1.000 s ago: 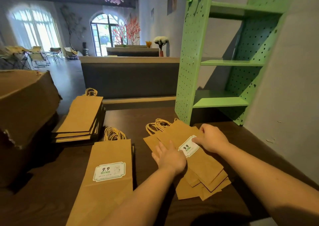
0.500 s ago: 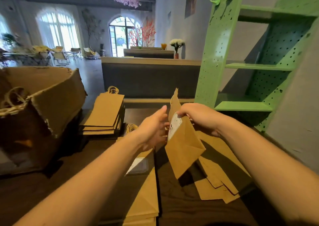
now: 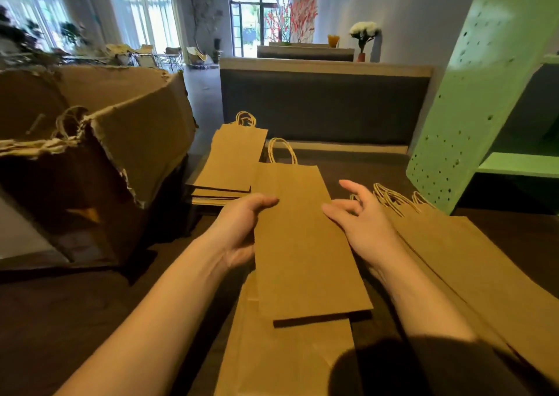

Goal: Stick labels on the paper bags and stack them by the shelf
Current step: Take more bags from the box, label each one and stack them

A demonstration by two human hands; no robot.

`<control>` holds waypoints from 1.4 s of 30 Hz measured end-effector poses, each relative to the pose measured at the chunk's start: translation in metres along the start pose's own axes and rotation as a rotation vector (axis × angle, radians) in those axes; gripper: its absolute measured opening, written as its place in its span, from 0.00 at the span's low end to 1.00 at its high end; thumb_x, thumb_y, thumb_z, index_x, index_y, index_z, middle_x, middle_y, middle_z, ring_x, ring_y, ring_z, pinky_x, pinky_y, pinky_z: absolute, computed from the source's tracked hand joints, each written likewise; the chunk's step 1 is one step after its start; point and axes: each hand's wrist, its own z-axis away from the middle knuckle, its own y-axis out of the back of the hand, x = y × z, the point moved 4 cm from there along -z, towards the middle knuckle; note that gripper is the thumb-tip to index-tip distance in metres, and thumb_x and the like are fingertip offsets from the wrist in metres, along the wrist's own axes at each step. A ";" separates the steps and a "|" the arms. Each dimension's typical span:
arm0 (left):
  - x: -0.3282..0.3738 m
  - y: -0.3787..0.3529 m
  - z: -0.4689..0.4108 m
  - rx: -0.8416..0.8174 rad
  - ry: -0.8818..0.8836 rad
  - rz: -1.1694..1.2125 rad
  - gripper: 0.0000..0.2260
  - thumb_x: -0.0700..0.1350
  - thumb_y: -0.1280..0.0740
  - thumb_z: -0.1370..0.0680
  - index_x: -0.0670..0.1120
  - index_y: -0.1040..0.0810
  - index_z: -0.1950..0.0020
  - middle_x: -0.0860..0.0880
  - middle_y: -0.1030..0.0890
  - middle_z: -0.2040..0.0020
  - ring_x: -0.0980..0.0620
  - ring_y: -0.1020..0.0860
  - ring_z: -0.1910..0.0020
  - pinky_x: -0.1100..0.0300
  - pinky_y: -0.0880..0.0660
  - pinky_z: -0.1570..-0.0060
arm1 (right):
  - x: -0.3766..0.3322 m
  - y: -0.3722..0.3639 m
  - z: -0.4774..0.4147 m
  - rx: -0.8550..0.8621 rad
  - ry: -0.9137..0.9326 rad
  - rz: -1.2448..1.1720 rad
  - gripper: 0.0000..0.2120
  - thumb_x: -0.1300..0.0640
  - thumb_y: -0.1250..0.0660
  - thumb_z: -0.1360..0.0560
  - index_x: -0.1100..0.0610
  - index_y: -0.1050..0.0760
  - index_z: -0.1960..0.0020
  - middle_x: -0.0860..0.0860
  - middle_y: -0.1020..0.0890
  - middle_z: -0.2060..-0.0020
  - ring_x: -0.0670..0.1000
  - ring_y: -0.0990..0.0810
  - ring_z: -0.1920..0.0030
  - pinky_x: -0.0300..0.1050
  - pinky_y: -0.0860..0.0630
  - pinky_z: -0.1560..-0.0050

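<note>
A flat brown paper bag point(image 3: 305, 244) with a twine handle is held above the dark table, plain side up, no label showing. My left hand point(image 3: 242, 229) grips its left edge, thumb on top. My right hand point(image 3: 360, 223) hovers at its right edge with fingers spread and relaxed, holding nothing. Under the held bag lies another stack of bags point(image 3: 287, 356). A fanned pile of bags point(image 3: 462, 262) lies to the right beside the green pegboard shelf point(image 3: 465, 108). A further stack of plain bags point(image 3: 230, 163) sits behind.
A torn cardboard box point(image 3: 99, 141) stands at the left on the dark table point(image 3: 75, 314). A grey bench back point(image 3: 323, 105) runs behind the table. The white wall is at the right behind the shelf.
The labelled bag that both hands held upright is gone from my hands. My left hand now holds a plain bag flat, and my right hand has opened. The view has swung left.
</note>
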 end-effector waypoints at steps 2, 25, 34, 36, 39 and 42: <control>0.001 0.007 -0.008 0.006 -0.081 -0.130 0.10 0.43 0.34 0.19 0.43 0.18 0.41 0.43 0.13 0.49 0.47 0.14 0.54 0.54 0.18 0.56 | 0.006 -0.005 -0.002 -0.104 -0.055 -0.100 0.34 0.60 0.30 0.23 0.46 0.41 0.22 0.51 0.14 0.59 0.48 0.21 0.69 0.43 0.26 0.70; 0.002 0.017 0.002 0.382 -0.536 -1.230 0.18 0.50 0.25 0.29 0.54 0.31 0.46 0.53 0.24 0.59 0.54 0.24 0.62 0.56 0.27 0.63 | 0.025 -0.005 0.008 -0.277 0.204 0.553 0.32 0.57 0.29 0.27 0.43 0.35 0.25 0.46 0.22 0.73 0.41 0.27 0.74 0.34 0.32 0.73; -0.015 -0.032 0.014 -0.066 -0.808 -1.381 0.01 0.51 0.31 0.23 0.58 0.21 0.53 0.57 0.23 0.56 0.60 0.26 0.54 0.57 0.24 0.53 | 0.026 0.060 -0.005 0.287 -0.022 1.001 0.21 0.43 0.33 0.24 0.44 0.28 0.32 0.49 0.25 0.34 0.56 0.33 0.30 0.68 0.40 0.29; -0.015 -0.044 0.015 -0.144 -0.770 -1.437 0.01 0.52 0.32 0.22 0.59 0.21 0.53 0.59 0.23 0.55 0.62 0.27 0.51 0.59 0.24 0.50 | 0.035 0.081 -0.004 0.236 -0.192 1.090 0.36 0.35 0.31 0.29 0.43 0.37 0.25 0.54 0.38 0.24 0.60 0.45 0.23 0.76 0.49 0.29; -0.017 -0.060 0.015 -0.247 -0.684 -1.514 0.01 0.53 0.32 0.21 0.61 0.21 0.51 0.61 0.23 0.52 0.62 0.27 0.49 0.60 0.25 0.48 | 0.050 0.116 0.003 0.207 -0.338 1.054 0.54 0.20 0.37 0.38 0.42 0.50 0.20 0.54 0.50 0.19 0.63 0.56 0.21 0.78 0.55 0.30; -0.022 -0.086 0.018 -0.377 -0.538 -1.532 0.06 0.53 0.32 0.19 0.61 0.21 0.43 0.63 0.24 0.46 0.62 0.25 0.47 0.66 0.27 0.48 | 0.057 0.158 0.013 0.249 -0.461 0.977 0.57 0.15 0.46 0.41 0.43 0.50 0.19 0.55 0.50 0.19 0.64 0.55 0.21 0.77 0.56 0.29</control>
